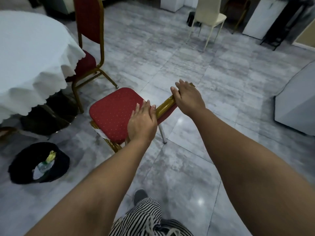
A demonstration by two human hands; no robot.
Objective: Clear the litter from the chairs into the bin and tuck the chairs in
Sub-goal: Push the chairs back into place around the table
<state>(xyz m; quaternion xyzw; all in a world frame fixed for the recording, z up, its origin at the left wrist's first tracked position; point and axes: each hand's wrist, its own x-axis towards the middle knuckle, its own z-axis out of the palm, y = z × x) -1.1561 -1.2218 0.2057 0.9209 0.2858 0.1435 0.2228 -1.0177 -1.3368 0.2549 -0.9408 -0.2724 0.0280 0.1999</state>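
A red chair (113, 112) with a gold frame stands in front of me, away from the table, its seat bare. Both my hands lie on the gold top rail of its backrest (166, 104): my left hand (142, 122) at the near end, my right hand (188, 97) at the far end, fingers over the rail. A second red chair (88, 24) stands partly under the white tablecloth. A black bin (20, 165) sits on the floor at the lower left, holding a crushed plastic bottle (44, 166) and a yellow wrapper (51, 155).
The round table with a white scalloped cloth (29, 53) fills the left. A cream chair (208, 17) and white cabinets (260, 17) stand at the back. A grey covered object (296, 103) is on the right. Grey tiled floor lies between.
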